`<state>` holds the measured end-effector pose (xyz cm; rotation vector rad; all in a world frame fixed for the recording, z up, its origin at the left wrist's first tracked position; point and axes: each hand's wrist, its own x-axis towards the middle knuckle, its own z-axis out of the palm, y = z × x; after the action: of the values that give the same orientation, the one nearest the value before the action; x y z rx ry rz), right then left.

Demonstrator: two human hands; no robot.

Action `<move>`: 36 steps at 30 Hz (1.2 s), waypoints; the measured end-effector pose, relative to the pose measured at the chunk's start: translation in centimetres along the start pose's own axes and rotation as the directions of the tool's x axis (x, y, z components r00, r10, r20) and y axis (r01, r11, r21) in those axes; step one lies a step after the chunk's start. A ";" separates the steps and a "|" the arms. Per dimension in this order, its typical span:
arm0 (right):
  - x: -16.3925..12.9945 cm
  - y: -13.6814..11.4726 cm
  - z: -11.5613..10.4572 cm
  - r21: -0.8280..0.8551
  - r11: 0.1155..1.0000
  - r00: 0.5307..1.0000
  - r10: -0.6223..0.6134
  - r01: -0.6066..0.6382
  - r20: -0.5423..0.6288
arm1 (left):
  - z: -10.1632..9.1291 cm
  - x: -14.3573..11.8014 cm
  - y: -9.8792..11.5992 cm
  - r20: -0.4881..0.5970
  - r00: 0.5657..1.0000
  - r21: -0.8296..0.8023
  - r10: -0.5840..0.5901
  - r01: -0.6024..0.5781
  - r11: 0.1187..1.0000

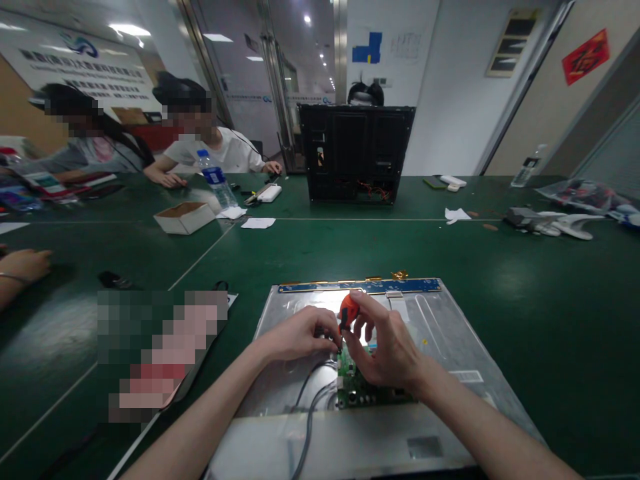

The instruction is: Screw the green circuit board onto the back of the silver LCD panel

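Note:
A screwdriver with an orange and black handle (349, 311) stands nearly upright in my right hand (393, 340), held between thumb and fingers. Its lower end is hidden behind my fingers. My left hand (305, 332) is closed in a pinch beside it, at the upper left corner of a green circuit board (350, 387); what its fingertips hold, if anything, is hidden. The board lies on the metal back of a flat display panel (450, 333). Grey cables (313, 417) lie left of the board, and a blue strip board (325, 288) runs along the panel's far edge.
On the green table (280, 253) a blurred flat item (165, 360) lies left of the panel. Farther off are a small box (185, 217), a water bottle (217, 180) and a black display housing (357, 153). Other people sit across; another person's hand (25, 270) rests at far left.

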<state>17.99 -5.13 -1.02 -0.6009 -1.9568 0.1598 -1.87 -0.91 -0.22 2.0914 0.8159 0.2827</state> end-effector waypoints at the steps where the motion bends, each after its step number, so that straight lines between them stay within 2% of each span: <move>1: 0.0 0.0 0.0 -0.001 1.000 1.000 0.007 -0.007 -0.003 | 0.0 0.0 -0.1 0.004 1.000 -0.006 0.001 -0.001 1.000; 9: 0.2 0.1 0.1 -0.047 0.999 0.999 -0.026 0.025 -0.023 | 0.0 0.1 -0.1 0.009 1.000 -0.018 0.001 -0.001 1.000; 13: 0.1 0.2 0.1 -0.040 0.999 1.000 -0.014 0.014 0.014 | -0.1 0.0 0.3 -0.007 0.999 0.007 -0.032 0.032 0.999; 21: 0.0 0.0 0.1 -0.024 1.000 1.000 0.001 0.000 0.003 | -0.1 -0.1 0.7 -0.017 0.999 0.002 -0.049 0.049 0.999; 30: 0.3 -0.1 0.0 -0.044 0.999 1.000 -0.018 0.018 -0.009 | 0.1 0.0 0.3 -0.026 1.000 -0.030 0.007 -0.007 1.000; 36: 0.3 -0.1 0.0 -0.044 0.999 1.000 -0.005 0.006 0.014 | 0.1 -0.1 0.3 -0.015 1.000 -0.006 -0.023 0.023 1.000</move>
<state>17.84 -5.09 -0.76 -0.6246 -1.9798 0.1180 -1.76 -1.11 -0.02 2.0754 0.8468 0.2877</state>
